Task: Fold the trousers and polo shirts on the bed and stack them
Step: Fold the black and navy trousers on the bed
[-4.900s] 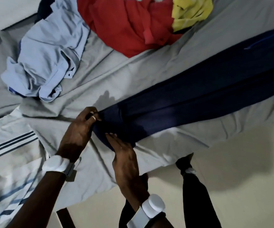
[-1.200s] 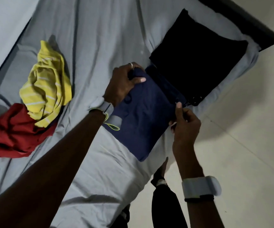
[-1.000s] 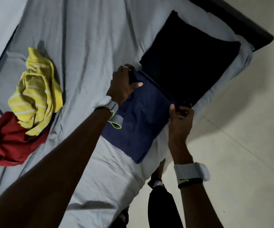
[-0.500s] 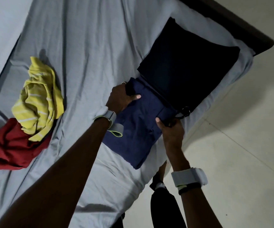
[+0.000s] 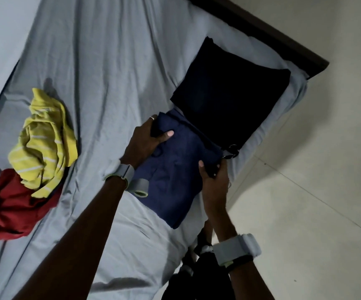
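At centre, my left hand (image 5: 145, 141) and right hand (image 5: 214, 180) grip folded trousers (image 5: 175, 185); right just regripped lower. Ready for black stack (image 5: 229, 94).

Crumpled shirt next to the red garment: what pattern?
Yellow shirt with thin white stripes; head view.

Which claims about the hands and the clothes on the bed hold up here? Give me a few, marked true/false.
1. The left hand and the right hand both grip the navy trousers. True.
2. A black folded garment lies flat near the corner of the bed. True.
3. The navy trousers sit stacked squarely on the black folded garment. False: they lie beside it on the sheet, meeting it along one edge.
4. Every shirt in view is folded. False: the yellow striped shirt lies crumpled, partly over a red garment.
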Demonstrator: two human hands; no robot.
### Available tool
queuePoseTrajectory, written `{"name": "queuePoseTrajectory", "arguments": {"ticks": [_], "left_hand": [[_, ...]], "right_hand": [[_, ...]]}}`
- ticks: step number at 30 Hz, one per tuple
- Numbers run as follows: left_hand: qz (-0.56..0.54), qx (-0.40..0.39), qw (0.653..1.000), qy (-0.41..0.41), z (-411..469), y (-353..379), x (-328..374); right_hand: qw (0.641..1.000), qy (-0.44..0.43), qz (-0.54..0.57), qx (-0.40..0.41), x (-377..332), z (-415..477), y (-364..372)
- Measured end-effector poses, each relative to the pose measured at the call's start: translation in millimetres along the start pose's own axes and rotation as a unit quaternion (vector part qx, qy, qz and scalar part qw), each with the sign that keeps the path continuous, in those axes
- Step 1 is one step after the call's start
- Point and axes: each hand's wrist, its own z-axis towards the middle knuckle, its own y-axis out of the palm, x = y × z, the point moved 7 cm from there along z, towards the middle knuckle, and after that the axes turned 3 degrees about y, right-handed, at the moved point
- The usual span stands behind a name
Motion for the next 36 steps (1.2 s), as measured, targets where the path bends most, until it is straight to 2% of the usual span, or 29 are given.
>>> {"name": "queuePoseTrajectory", "arguments": {"ticks": [4, 7, 10, 13, 16, 18, 22, 25, 28, 30, 33, 36], "left_hand": [[-0.065, 0.012, 0.998, -0.015, -45.8, -18.3, 14.6], [-0.106, -0.004, 0.994, 0.017, -80.8, -27.3, 31.9], [-0.139, 0.031, 0.990, 0.001, -106.3, -36.2, 45.1], [-0.166, 0.087, 0.982, -0.030, -123.5, -34.2, 60.3], [-0.200, 0.085, 0.976, -0.021, -134.9, -14.4, 80.0], [-0.258, 0.082, 0.963, -0.010, -140.2, 1.8, 95.1], [-0.374, 0.080, 0.923, -0.027, -126.2, 25.0, 111.4], [-0.413, 0.142, 0.898, -0.058, -84.4, 25.0, 107.0], [-0.423, 0.181, 0.885, -0.068, -29.4, 27.0, 89.5], [-0.431, 0.195, 0.874, -0.113, 7.0, 43.0, 62.0], [-0.365, 0.203, 0.884, -0.209, 34.5, 74.9, 30.5], [-0.353, 0.219, 0.878, -0.238, 40.3, 101.2, 30.9]], "right_hand": [[0.999, -0.035, 0.017, -0.011, -27.8, -46.0, -9.5], [0.999, -0.035, 0.016, -0.001, -44.8, -68.9, -24.2], [0.998, -0.055, 0.007, 0.011, -70.2, -81.8, -41.0], [0.994, -0.105, -0.028, 0.029, -104.1, -80.2, -64.5], [0.983, -0.145, -0.104, 0.049, -137.8, -66.4, -93.7], [0.968, -0.169, -0.181, 0.048, -167.8, -50.6, -109.7], [0.923, -0.224, -0.312, -0.019, -247.1, -3.1, -97.6], [0.889, -0.271, -0.355, -0.099, -290.5, 60.2, -42.9], [0.867, -0.297, -0.379, -0.128, -287.4, 142.2, 6.3], [0.836, -0.307, -0.427, -0.157, -261.9, 195.8, 33.2], [0.841, -0.299, -0.416, -0.174, -233.3, 238.3, 51.3], [0.833, -0.330, -0.407, -0.178, -223.6, 248.3, 58.4]]}}
